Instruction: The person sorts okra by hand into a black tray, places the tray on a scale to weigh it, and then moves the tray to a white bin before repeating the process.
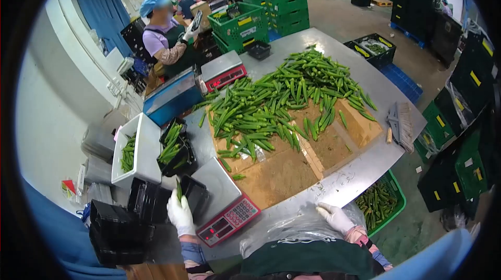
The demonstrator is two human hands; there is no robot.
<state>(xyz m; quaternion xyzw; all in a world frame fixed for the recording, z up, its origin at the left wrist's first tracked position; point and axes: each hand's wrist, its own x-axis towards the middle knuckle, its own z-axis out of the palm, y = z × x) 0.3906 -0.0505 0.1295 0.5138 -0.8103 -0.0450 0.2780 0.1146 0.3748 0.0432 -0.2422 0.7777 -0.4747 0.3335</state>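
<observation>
My left hand, in a white glove, has its fingers closed around a green okra pod. It is beside a black plastic tray and the red scale with a grey pan. Gloved in white too, my right hand is at the table's front edge with its fingers stretched out, holding nothing. A large heap of okra covers much of the cardboard sheet in front of me. More okra pods lie in a black tray and a white bin on the left.
Stacked black trays stand at the lower left. A second scale and green crates are farther back, near a co-worker holding a tray. A brush lies at the table's right edge. Below is a green crate of okra.
</observation>
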